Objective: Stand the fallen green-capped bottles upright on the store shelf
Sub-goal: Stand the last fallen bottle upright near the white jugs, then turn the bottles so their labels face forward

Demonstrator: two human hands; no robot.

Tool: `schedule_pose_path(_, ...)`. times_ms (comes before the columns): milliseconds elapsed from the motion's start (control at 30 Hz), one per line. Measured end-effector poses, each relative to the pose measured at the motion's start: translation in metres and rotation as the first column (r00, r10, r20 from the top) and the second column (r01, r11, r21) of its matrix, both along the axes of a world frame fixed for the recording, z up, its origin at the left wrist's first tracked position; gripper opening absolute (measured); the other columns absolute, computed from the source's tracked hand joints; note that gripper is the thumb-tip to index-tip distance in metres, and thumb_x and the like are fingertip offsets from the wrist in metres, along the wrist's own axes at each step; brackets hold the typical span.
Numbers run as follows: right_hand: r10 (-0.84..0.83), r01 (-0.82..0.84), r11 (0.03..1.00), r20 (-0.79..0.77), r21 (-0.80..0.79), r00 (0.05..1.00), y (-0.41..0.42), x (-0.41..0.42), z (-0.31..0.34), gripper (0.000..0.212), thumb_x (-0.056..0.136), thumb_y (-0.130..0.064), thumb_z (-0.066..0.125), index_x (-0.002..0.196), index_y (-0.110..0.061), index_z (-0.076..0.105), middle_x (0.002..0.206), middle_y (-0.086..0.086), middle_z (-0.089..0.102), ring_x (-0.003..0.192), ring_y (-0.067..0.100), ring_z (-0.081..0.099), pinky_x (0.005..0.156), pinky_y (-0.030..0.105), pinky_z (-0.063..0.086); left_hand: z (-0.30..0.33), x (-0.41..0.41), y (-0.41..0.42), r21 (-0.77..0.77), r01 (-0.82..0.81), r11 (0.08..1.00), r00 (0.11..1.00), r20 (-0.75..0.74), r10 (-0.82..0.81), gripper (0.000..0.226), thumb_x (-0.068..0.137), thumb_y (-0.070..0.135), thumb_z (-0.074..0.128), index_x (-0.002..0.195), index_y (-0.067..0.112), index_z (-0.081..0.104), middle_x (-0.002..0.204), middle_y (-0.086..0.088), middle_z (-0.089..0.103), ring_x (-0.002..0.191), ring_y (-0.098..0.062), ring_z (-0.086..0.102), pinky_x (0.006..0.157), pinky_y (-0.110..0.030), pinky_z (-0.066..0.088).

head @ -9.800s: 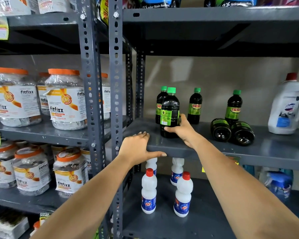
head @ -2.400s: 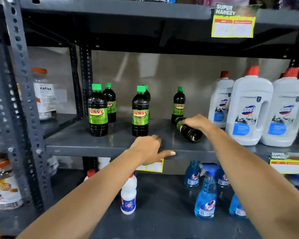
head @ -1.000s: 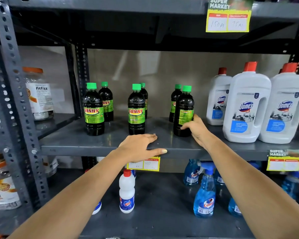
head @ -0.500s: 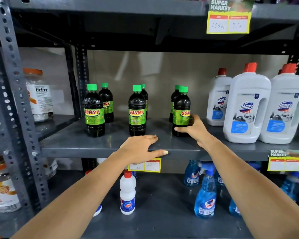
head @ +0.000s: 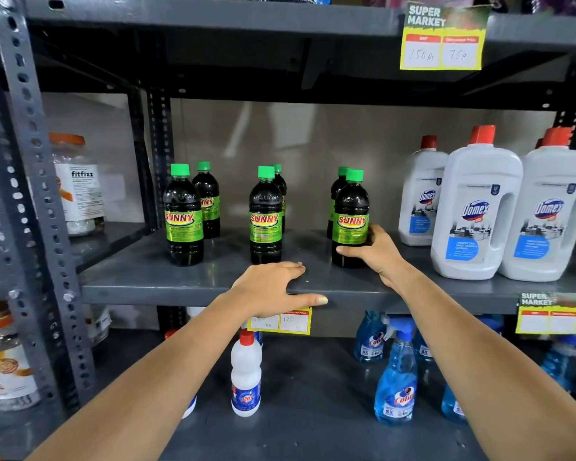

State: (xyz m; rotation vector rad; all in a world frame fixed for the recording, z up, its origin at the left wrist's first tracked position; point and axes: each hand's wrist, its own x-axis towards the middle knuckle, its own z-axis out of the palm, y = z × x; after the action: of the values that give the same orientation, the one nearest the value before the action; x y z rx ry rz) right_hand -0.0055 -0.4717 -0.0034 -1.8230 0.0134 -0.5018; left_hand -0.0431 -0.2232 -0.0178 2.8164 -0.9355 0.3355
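From the head camera, the right hand [head: 378, 252] is wrapped around the lower body of the right front SUNNY bottle [head: 350, 218], fingers curled behind it and thumb across the front below the label, while the bottle stands upright on the grey metal shelf [head: 180, 284] with its green cap on top. The left hand [head: 273, 287] grips nothing: it lies palm down on the shelf's front edge, fingers spread flat on the surface and the thumb stretched along the lip. Six green-capped bottles are visible, all upright, in three front-and-back pairs: the left front bottle [head: 183, 216] with the left rear bottle [head: 207, 201] behind it, the middle front bottle [head: 265, 216] nearly hiding the middle rear bottle [head: 281, 191], and the held one in front of the right rear bottle [head: 337, 194]. No bottle lies on its side anywhere in view, so the task looks all but finished; what seems left is to let go of the held bottle and draw the hand clear without knocking it. Just to the right stand three large white Domex jugs [head: 476, 211] with red caps, near the right forearm, so a careless withdrawal could brush them. The rear bottle sits close behind the held one and could be nudged. Below, a yellow price tag [head: 280, 322] hangs from the shelf lip, above a white red-capped bottle [head: 245, 374] and blue Colin spray bottles [head: 396, 384]. A fitfizz jar [head: 79, 188] stands in the neighbouring bay to the left, well clear.
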Motion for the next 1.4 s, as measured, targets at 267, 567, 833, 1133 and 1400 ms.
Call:
schedule_pose_path(267,-0.001,0.002,0.998,0.012,-0.066,1.000,0.003,-0.005,-0.001,0.080,0.062,-0.023,0.091,0.131,-0.014,0.051,0.114,0.001,0.064,0.109,0.019,0.059,0.091,0.031,0.044,0.003,0.003,0.002,-0.177,-0.008,0.984,0.985,-0.169,-0.022,0.111,0.061,0.098,0.024,0.142,0.026,0.049,0.151,0.014,0.041,0.139,-0.011,0.035,0.113,-0.042,0.031)
schedule_pose_path(567,0.006,-0.006,0.998,-0.001,-0.060,1.000,0.002,-0.004,-0.001,0.081,0.061,-0.021,0.091,0.132,-0.013,0.051,0.117,0.003,0.065,0.110,0.021,0.059,0.093,0.033,0.045,0.012,0.030,0.035,-0.926,-0.307,0.220,0.948,-0.279,0.150,0.031,0.074,0.025,0.081,0.081,0.009,0.055,0.080,-0.002,0.057,0.077,-0.020,0.056,0.072,-0.032,0.044)
schedule_pose_path(833,0.006,-0.006,0.999,-0.008,-0.041,1.000,0.002,-0.002,-0.001,0.079,0.062,-0.018,0.091,0.130,-0.014,0.052,0.117,0.002,0.064,0.110,0.020,0.058,0.094,0.033,0.044,0.018,0.069,0.030,-0.761,-0.413,0.500,0.872,-0.490,-0.026,0.088,0.062,0.016,0.091,0.136,0.011,0.044,0.138,-0.009,0.055,0.124,-0.025,0.051,0.098,-0.035,0.039)
schedule_pose_path(1133,-0.025,0.025,0.997,-0.001,-0.072,1.000,0.000,0.001,-0.003,0.080,0.057,-0.025,0.093,0.127,-0.018,0.054,0.115,0.000,0.066,0.109,0.020,0.060,0.097,0.036,0.047,0.014,0.071,0.026,-0.770,-0.291,0.568,0.919,-0.391,-0.059,0.057,0.072,0.018,0.086,0.123,0.014,0.059,0.113,0.000,0.064,0.106,-0.019,0.058,0.090,-0.030,0.040)
schedule_pose_path(1400,-0.068,0.068,0.994,0.004,-0.085,0.998,0.000,0.000,-0.002,0.081,0.055,-0.027,0.093,0.126,-0.020,0.054,0.118,0.003,0.067,0.110,0.021,0.062,0.097,0.038,0.048,0.012,0.075,0.025,-0.761,-0.267,0.591,0.926,-0.373,-0.062,0.065,0.071,0.023,0.086,0.129,0.016,0.057,0.123,-0.003,0.065,0.109,-0.019,0.058,0.090,-0.030,0.041)
